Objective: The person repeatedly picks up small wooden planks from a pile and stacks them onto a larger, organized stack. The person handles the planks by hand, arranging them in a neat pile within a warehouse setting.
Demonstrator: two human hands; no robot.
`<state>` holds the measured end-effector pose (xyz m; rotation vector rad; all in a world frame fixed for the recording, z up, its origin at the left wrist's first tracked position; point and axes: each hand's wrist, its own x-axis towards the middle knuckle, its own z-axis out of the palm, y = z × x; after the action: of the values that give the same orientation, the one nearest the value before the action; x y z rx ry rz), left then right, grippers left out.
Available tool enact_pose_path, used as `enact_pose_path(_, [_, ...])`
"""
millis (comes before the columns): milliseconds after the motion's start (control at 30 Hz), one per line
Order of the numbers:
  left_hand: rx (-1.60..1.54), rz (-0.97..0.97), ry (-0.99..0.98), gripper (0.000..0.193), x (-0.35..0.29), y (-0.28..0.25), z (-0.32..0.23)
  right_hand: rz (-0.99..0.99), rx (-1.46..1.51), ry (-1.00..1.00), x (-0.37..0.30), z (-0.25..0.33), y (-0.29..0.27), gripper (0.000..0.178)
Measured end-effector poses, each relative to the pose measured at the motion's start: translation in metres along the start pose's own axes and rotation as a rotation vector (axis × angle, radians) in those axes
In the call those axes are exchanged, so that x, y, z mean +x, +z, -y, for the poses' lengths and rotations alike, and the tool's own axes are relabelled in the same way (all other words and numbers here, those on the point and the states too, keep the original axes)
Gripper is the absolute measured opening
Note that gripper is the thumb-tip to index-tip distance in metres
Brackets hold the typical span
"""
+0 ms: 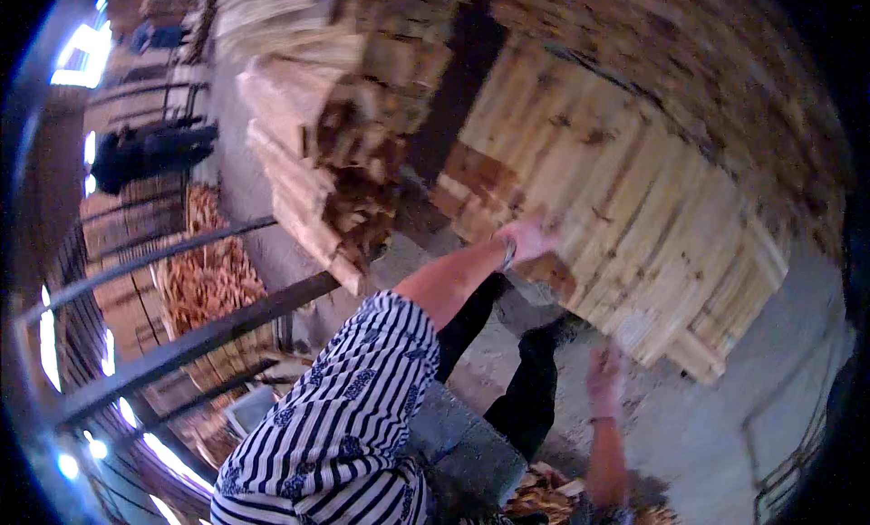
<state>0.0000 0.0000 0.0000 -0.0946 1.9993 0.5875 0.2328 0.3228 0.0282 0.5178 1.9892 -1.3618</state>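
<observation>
Pale boards (625,199) beside left grip (532,239)

I worked in dim, uneven light, with white glare from an opening (83,56) at upper left and round bright spots (68,466) at lower left, while the boards (625,181) before me showed pale beside deep shadow. Blur smeared my left hand (533,239), my right hand (605,380) and the wood grain, and straight edges bowed toward a rim fading into black corners.
</observation>
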Motion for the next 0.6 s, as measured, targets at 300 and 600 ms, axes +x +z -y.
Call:
enact_pose_path(300, [-1.204,-0.498,-0.289,0.07,-0.33,0.026,0.156,0.175,-0.654,-0.135,-0.079,0.163,0.065,0.045])
enact_pose_path(600, [-1.377,-0.864,-0.262,0.048,-0.396,-0.101,0.232,0.481,-0.553,-0.167,-0.056,0.368,0.198,0.052])
